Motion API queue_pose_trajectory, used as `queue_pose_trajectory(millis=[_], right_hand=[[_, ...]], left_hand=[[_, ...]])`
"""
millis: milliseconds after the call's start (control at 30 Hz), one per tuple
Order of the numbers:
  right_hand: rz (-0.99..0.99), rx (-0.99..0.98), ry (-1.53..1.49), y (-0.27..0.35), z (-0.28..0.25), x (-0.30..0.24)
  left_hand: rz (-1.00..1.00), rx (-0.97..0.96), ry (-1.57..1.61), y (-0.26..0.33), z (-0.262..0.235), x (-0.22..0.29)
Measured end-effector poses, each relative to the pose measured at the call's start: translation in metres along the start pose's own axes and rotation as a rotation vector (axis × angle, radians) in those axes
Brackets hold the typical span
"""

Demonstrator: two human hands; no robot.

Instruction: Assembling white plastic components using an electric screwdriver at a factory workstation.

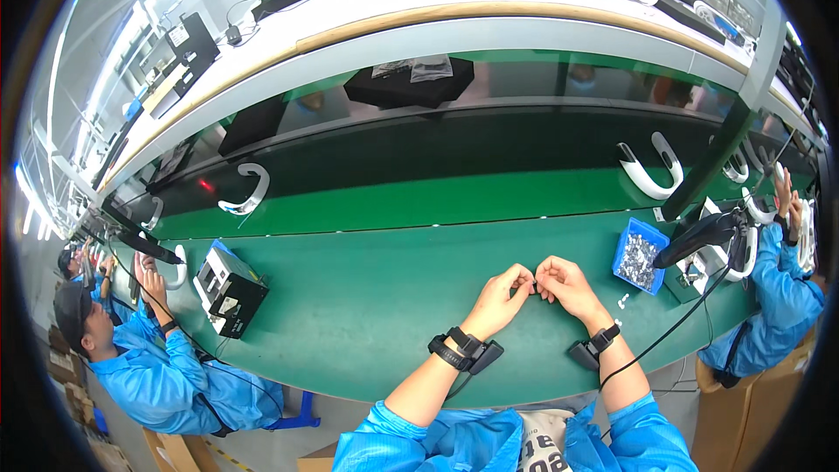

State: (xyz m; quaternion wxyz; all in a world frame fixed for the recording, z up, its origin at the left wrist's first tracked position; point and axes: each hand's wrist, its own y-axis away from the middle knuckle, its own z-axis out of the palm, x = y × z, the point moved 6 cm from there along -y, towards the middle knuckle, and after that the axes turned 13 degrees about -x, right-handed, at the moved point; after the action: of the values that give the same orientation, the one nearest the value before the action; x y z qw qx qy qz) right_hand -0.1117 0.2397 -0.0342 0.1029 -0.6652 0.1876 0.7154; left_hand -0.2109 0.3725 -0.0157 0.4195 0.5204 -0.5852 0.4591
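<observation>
Over the green table [367,297], my left hand [502,299] and my right hand [566,287] meet at their fingertips. Both are closed in a pinch around a tiny dark piece [534,287], too small to name and mostly covered by the fingers. To the right of my right hand stands a blue bin [621,253] with many small metallic parts in it. A few small white pieces [622,301] lie on the table between that bin and my right wrist. Each of my wrists wears a black strap with a dark box.
A black box-shaped device [238,297] stands at the left. White curved parts [655,179] rest on the moving-belt-like dark strip at the back. Right of the bin, a dark tool [699,238] trails a cable. Co-workers in blue [166,376] sit on both sides. A shelf [489,22] spans above.
</observation>
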Motion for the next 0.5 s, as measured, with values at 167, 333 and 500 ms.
queue_pose_trajectory(millis=[167,333,500], right_hand=[[-0.008,-0.004,-0.002,0.0,0.0,0.002],[-0.008,0.004,-0.012,0.0,-0.002,0.001],[-0.004,0.007,-0.015,-0.001,-0.002,0.003]], left_hand=[[0.003,0.006,0.012,-0.001,0.001,-0.004],[-0.003,0.043,0.024,0.001,-0.001,-0.002],[0.141,0.28,-0.007,0.008,-0.04,0.045]])
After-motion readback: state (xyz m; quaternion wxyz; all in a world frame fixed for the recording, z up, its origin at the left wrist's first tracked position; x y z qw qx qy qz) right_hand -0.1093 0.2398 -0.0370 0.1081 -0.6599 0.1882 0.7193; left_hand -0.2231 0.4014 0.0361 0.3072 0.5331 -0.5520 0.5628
